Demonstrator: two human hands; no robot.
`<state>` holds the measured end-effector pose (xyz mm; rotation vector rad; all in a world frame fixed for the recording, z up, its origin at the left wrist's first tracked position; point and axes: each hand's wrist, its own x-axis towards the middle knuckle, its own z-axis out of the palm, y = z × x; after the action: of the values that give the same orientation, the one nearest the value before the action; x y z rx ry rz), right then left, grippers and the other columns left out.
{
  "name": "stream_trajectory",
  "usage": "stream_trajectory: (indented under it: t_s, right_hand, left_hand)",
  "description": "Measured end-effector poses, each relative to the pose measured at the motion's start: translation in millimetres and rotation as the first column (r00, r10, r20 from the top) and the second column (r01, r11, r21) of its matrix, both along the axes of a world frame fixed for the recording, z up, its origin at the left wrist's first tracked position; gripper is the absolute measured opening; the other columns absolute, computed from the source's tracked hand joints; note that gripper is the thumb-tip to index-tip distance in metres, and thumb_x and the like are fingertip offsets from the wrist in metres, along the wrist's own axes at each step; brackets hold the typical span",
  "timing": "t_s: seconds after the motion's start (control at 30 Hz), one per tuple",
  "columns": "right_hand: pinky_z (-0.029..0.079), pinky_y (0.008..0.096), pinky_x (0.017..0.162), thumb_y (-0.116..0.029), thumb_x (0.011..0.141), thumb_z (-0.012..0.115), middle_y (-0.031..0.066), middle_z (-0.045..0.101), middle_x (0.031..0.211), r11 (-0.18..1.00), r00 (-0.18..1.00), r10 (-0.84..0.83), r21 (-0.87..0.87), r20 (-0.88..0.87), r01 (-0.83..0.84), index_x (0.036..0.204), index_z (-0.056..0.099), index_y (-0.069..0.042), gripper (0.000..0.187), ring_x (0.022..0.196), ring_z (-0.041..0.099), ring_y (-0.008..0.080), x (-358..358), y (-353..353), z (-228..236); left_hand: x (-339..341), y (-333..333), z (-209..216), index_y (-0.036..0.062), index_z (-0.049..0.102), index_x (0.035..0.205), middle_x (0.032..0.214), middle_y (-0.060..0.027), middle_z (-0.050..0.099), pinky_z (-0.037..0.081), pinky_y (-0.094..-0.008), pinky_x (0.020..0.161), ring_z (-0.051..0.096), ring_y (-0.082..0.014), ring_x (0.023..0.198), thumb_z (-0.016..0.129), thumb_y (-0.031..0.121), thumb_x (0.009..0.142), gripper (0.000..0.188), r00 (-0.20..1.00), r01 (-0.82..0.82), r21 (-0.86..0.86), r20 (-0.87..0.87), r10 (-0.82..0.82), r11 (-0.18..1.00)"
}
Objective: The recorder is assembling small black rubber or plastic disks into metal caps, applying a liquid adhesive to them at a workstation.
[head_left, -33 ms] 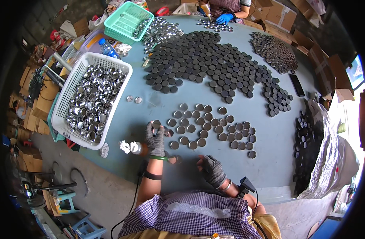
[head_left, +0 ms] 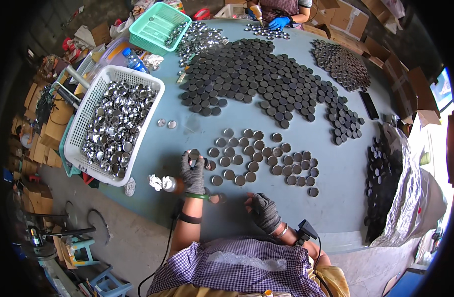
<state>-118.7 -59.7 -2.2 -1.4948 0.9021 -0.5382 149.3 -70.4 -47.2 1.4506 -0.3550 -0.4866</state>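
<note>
My left hand (head_left: 193, 175), in a grey fingerless glove, is closed on a round metal cap (head_left: 194, 154), pinched at the fingertips. Another cap (head_left: 211, 165) stands on the table just right of those fingers. My right hand (head_left: 264, 213), gloved the same way, rests near the table's front edge with its fingers curled in; whatever they may hold is hidden. Beyond both hands, several open shallow caps (head_left: 257, 157) lie spread over the blue-grey table (head_left: 187, 128). Left of my left wrist lies a brown bottle (head_left: 175, 185) with crumpled white material at its end.
A white basket (head_left: 155, 94) of shiny caps stands at the left, a green basket (head_left: 152, 29) behind it. Dark discs (head_left: 247, 69) cover the table's far half. Silvery sheeting (head_left: 410, 198) lies at the right edge. Across the table, a person's blue-gloved hand (head_left: 279, 23) works among small caps.
</note>
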Motion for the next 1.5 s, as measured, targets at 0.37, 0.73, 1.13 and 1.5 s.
stream_trajectory:
  t_s: [0.37,0.73,1.13,1.5]
  right_hand:
    - [0.054,0.0370,0.076,0.000,0.077,0.065,0.0099,0.067,0.091,0.898,0.994,0.081,-0.427,-0.077,-0.106,0.105,0.061,-0.003,0.028,0.086,0.066,0.0309,-4.6,-3.4,-17.2]
    - [0.053,0.0383,0.075,-0.003,0.077,0.066,0.0084,0.067,0.088,0.880,0.983,0.112,-0.445,-0.145,-0.166,0.116,0.060,-0.003,0.040,0.084,0.065,0.0310,-2.4,-5.3,-2.2]
    - [0.053,0.0394,0.075,-0.004,0.076,0.066,0.0089,0.067,0.088,0.884,0.984,0.123,-0.437,-0.126,-0.166,0.115,0.060,-0.003,0.039,0.084,0.065,0.0313,-4.8,-5.0,-8.4]
    - [0.048,0.0426,0.068,-0.013,0.077,0.065,0.0124,0.060,0.082,0.919,0.989,0.125,-0.367,-0.086,-0.148,0.098,0.058,-0.007,0.023,0.079,0.060,0.0339,-4.5,-6.0,-7.5]
  left_hand:
    - [20.3,-27.0,-8.6,0.0078,0.062,0.115,0.109,-0.0106,0.063,0.051,-0.0399,0.088,0.060,-0.0274,0.101,0.080,0.013,0.070,0.049,0.589,-0.360,0.394,0.799,-0.122,0.845]
    - [11.8,-25.6,-4.1,0.0063,0.063,0.115,0.110,-0.0144,0.062,0.048,-0.0429,0.094,0.058,-0.0318,0.108,0.080,0.015,0.066,0.053,0.645,-0.314,0.529,0.728,-0.231,0.789]
    - [18.1,-20.3,-17.7,0.0063,0.061,0.121,0.102,-0.0045,0.065,0.052,-0.0308,0.075,0.062,-0.0153,0.085,0.077,0.009,0.079,0.045,0.879,-0.204,0.318,0.477,0.030,0.926]
    - [7.9,-66.3,7.3,0.0062,0.067,0.111,0.105,-0.0094,0.067,0.050,-0.0384,0.090,0.061,-0.0260,0.103,0.081,0.006,0.069,0.044,0.827,-0.205,0.280,0.562,0.013,0.938]
